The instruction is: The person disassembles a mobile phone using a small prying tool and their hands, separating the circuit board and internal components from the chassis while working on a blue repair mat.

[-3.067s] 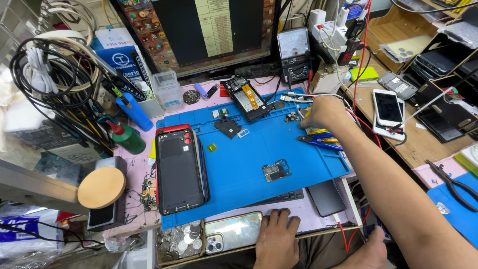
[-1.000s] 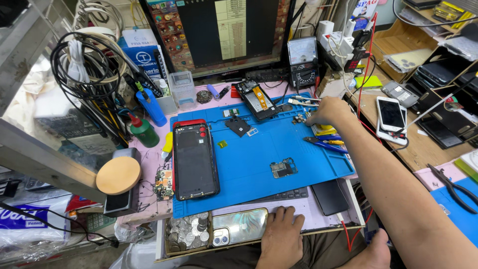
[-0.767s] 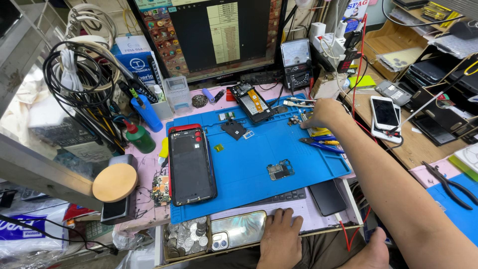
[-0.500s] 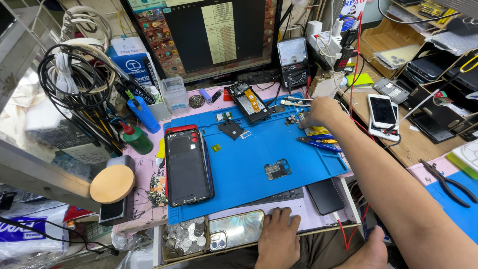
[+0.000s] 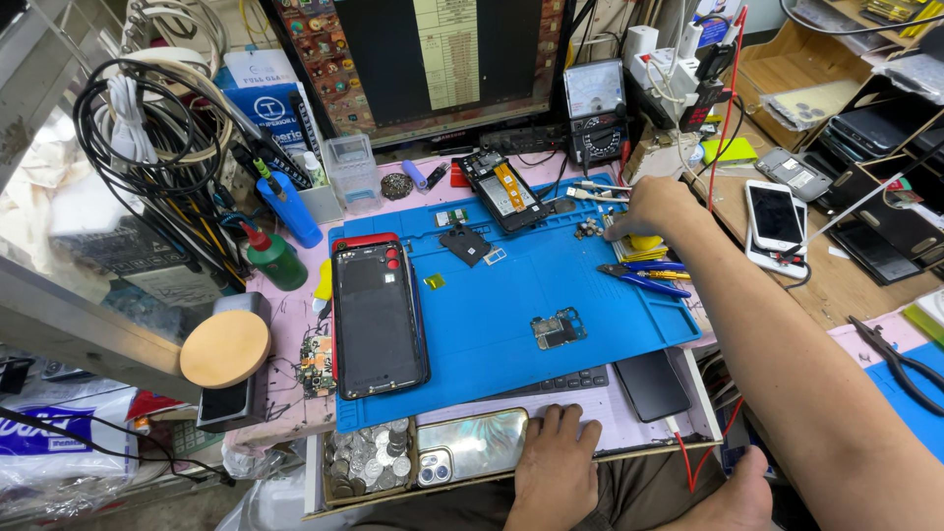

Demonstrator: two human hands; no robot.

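Head view shows a blue mat (image 5: 551, 285) holding an opened phone (image 5: 377, 317), far frame (image 5: 503, 190) and loose board (image 5: 559, 328): teardown seems done, reassembly pending, right hand (image 5: 657, 208) curled over small parts (image 5: 590, 229), grip unclear, left hand (image 5: 557, 472) flat, released, near.

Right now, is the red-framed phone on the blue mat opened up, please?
Opened: the red-framed phone lies flat, its dark inside exposed, with loose parts on the blue mat.
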